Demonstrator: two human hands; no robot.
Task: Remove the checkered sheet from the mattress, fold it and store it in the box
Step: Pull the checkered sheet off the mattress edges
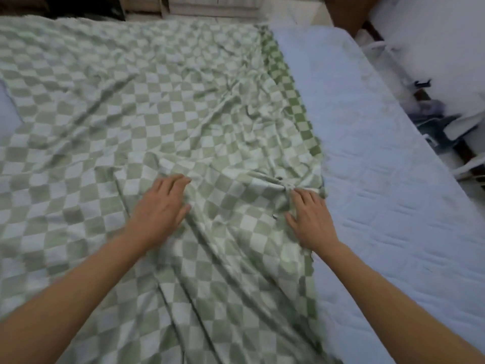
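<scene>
The checkered sheet [131, 114] lies wrinkled over the left and middle of the mattress [380, 179]. It runs away from the person toward the far end of the bed and drapes off the near edge between the forearms. Its right border is a turned-over strip of darker checks [296, 116]. This strip runs lengthwise from the far end down to a gathered bunch of cloth [284, 189], and to the right of it the pale quilted mattress is bare.

Both hands rest on top of the sheet, so the cloth lies directly under them and stretches mostly ahead and to the left. The left hand [160, 206] sits well inside the sheet with its fingers relaxed and slightly bent, pressing on the fabric and grasping nothing. The right hand [311, 219] is the nearer one to the free border. Its fingers lie fairly straight with their tips touching the bunch and the thumb spread apart, so it looks like contact, not a pinch, though blur softens the fingertips.

The next move likely depends on that right border. The right hand is placed to gather it and draw it leftward across the sheet's long axis. No box is in view.
</scene>
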